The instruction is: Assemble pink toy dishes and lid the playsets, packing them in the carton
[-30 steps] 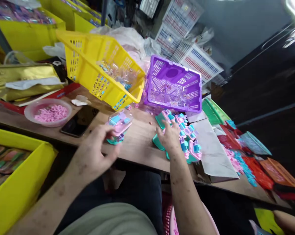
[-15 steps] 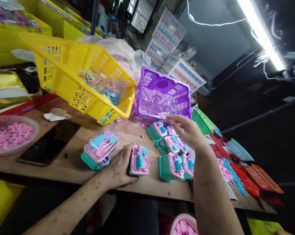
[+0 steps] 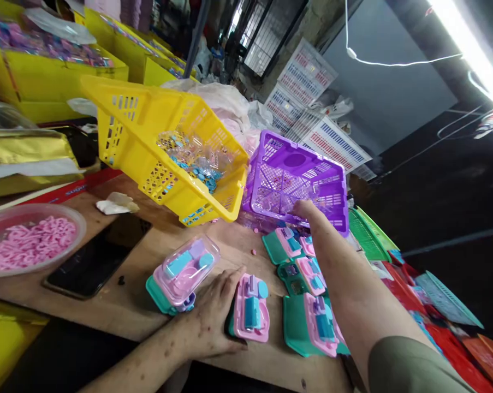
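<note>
Background: white crates (image 3: 332, 142) are standing beyond the baskets, and a tube lamp (image 3: 471, 49) is glowing at upper right.
Worktop: brown boards (image 3: 123, 305) are lying beneath both hands.
Left hand: this hand (image 3: 213, 316) is gripping the uncovered box (image 3: 251, 308) between thumb and fingers, at its right side.
Covered box: a pink-and-teal box under a clear lid (image 3: 184, 273) is resting just beyond the left hand, toward its left.
Right hand: this hand (image 3: 304, 208) is reaching to the purple basket (image 3: 295, 159), overlapping its near part; the fingers are hidden, so their closure cannot be told.
Box group: several pink-and-teal boxes (image 3: 307, 327) are standing below the right hand, partly behind the forearm.
Yellow basket: this basket (image 3: 148, 125) is holding clear and blue pieces, left of the right hand.
</note>
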`<act>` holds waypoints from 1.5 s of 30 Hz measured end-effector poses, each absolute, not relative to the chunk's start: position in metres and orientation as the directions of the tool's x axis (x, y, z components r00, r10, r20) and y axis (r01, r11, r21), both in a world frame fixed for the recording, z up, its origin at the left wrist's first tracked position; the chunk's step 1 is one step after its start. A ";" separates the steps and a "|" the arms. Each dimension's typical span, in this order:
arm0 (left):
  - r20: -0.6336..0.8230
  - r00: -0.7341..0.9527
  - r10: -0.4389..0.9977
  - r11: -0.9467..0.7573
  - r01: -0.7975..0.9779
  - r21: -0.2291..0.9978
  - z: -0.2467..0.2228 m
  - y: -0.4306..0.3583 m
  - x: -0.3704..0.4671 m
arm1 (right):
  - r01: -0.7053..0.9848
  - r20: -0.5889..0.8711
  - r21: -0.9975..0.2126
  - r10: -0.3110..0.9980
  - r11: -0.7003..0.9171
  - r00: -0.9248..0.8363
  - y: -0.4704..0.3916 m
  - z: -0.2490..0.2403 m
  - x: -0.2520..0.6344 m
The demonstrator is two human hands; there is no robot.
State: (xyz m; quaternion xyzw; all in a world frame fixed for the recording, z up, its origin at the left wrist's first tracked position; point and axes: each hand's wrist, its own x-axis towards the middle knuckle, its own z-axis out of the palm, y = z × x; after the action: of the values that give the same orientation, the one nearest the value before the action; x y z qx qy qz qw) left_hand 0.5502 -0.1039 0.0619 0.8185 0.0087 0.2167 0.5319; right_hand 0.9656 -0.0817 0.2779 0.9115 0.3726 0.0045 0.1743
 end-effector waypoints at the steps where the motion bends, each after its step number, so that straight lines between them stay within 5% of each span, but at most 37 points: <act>1: 0.345 0.906 0.244 -0.430 -0.218 0.876 0.062 -0.104 0.550 | 0.669 -0.100 0.314 0.677 -0.674 0.729 -0.081 0.279 0.966; 8: 0.377 0.895 0.238 -0.436 -0.249 0.865 0.068 -0.098 0.547 | 0.714 0.176 0.128 0.724 -0.689 0.667 -0.132 0.312 0.935; 14: 0.395 0.885 0.246 -0.470 -0.247 0.847 0.074 -0.097 0.547 | 0.856 0.195 -0.480 0.929 -0.189 0.315 -0.224 0.324 0.843; 24: 0.468 0.853 0.232 -0.525 -0.296 0.798 0.083 -0.093 0.546 | 0.884 -0.070 -0.426 0.981 -0.192 0.180 -0.287 0.299 0.743; 30: 0.491 0.846 0.208 -0.559 -0.309 0.769 0.083 -0.094 0.546 | 0.694 -0.182 -0.640 0.942 -0.330 0.281 -0.291 0.282 0.718; 36: 0.492 0.846 0.205 -0.545 -0.319 0.775 0.085 -0.095 0.543 | 0.525 -0.326 -0.702 0.872 -0.482 0.365 -0.303 0.278 0.709; 41: 0.480 0.853 0.206 -0.540 -0.310 0.783 0.083 -0.094 0.544 | 0.384 -0.260 -0.858 0.933 -0.341 0.248 -0.319 0.271 0.711; 45: 0.514 0.833 0.204 -0.542 -0.341 0.768 0.077 -0.094 0.550 | 0.317 -0.137 -0.911 0.921 -0.261 0.365 -0.322 0.254 0.706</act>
State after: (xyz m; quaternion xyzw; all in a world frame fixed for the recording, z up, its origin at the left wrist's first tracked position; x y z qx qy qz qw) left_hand 0.5500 -0.0942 0.0772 0.8303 -0.0413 0.2856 0.4769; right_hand 0.7056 -0.3215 0.2536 0.7097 0.4362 -0.3566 -0.4230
